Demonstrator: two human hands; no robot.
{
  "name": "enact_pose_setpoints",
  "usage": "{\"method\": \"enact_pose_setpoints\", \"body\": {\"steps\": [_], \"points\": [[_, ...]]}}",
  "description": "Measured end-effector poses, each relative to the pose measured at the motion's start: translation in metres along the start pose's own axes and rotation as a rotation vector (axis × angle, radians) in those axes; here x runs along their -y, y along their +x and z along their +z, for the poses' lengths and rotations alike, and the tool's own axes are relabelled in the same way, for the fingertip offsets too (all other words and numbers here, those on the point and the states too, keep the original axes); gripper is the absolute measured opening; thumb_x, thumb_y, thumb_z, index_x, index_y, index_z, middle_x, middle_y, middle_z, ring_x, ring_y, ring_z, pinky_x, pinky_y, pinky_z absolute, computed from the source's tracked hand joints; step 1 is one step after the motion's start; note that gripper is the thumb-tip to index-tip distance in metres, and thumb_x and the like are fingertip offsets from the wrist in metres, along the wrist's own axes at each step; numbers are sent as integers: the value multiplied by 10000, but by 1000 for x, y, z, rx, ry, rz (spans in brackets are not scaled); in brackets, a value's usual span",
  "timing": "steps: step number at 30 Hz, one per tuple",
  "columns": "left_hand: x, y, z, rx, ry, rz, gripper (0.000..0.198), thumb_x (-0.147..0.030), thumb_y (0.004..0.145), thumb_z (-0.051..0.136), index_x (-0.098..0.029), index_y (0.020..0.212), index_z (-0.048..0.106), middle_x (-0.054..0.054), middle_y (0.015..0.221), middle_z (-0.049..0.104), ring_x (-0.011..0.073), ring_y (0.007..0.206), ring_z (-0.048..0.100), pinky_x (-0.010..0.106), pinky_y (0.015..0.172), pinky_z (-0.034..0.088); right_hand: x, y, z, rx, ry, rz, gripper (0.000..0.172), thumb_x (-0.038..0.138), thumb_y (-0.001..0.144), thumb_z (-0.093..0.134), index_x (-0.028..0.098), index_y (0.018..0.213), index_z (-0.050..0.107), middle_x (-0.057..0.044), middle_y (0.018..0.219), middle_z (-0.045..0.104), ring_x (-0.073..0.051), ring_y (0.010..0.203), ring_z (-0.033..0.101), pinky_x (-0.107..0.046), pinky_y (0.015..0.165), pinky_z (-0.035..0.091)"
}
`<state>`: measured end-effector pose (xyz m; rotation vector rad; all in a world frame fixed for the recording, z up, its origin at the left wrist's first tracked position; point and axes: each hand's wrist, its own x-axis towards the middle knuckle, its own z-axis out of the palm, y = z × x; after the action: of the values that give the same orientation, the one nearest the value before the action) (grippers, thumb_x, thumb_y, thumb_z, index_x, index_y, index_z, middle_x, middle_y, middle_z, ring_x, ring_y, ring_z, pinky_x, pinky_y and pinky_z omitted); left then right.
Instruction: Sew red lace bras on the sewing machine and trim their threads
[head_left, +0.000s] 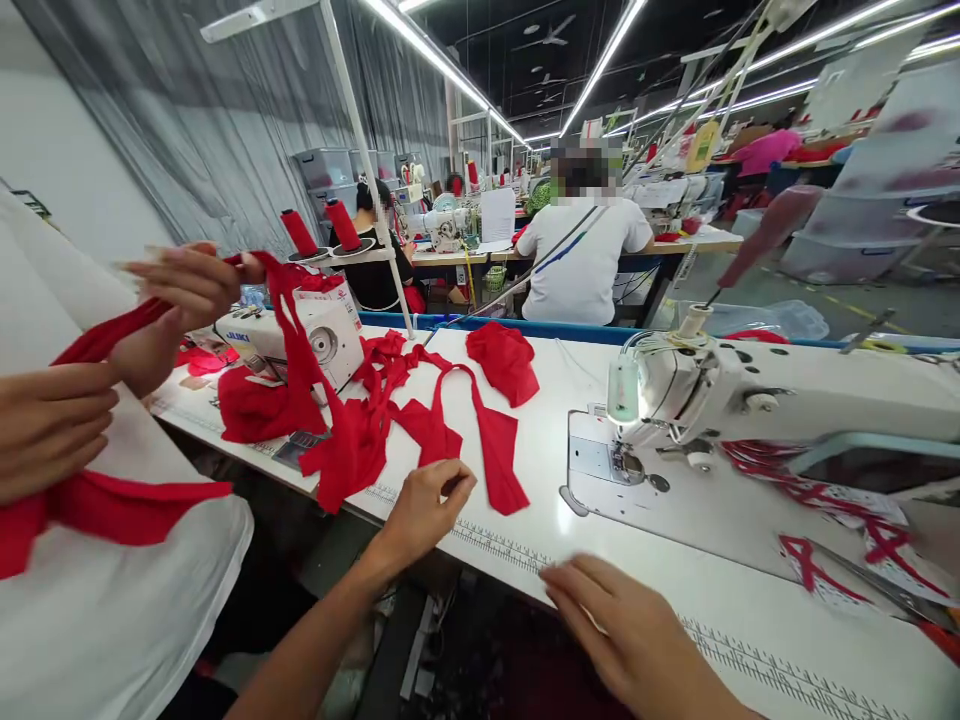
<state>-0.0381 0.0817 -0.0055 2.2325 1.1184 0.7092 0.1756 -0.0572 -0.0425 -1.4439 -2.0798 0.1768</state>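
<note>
My left hand (429, 512) is over the table's front edge, thumb and fingertips pinched into a small ring with nothing visible between them. Just beyond it on the white table (555, 480) lie red fabric pieces (501, 455) with narrow straps. Further right, my right hand (611, 620) hangs over the printed ruler edge, slightly blurred; its fingers are curled and touch the thumb, and no fabric shows in it. The sewing machine (720, 395) stands beyond it with its needle area lit.
At the left, a co-worker's hands (180, 290) hold a long red strip beside another sewing machine (322, 335). A red fabric bundle (502, 360) lies mid-table. Patterned pieces with red trim (832, 580) and scissors (870, 575) lie at the right. Other people sit beyond the table.
</note>
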Motion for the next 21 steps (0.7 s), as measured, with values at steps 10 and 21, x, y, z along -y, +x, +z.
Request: {"method": "enact_pose_setpoints", "body": {"steps": [10, 21], "points": [[46, 107, -6, -198, 425, -153, 168, -220, 953, 480, -161, 991, 632, 109, 978, 679, 239, 933, 634, 332, 808, 452, -33, 23, 9, -12, -122, -167, 319, 45, 941, 384, 218, 1001, 645, -64, 950, 685, -185, 821, 634, -301, 723, 552], [44, 130, 20, 1, 500, 134, 297, -120, 962, 426, -198, 1115, 669, 100, 1089, 657, 234, 1008, 608, 371, 905, 441, -91, -125, -101, -72, -400, 1, 327, 138, 890, 483, 319, 1038, 711, -89, 1000, 748, -239, 919, 700, -341, 765, 569]]}}
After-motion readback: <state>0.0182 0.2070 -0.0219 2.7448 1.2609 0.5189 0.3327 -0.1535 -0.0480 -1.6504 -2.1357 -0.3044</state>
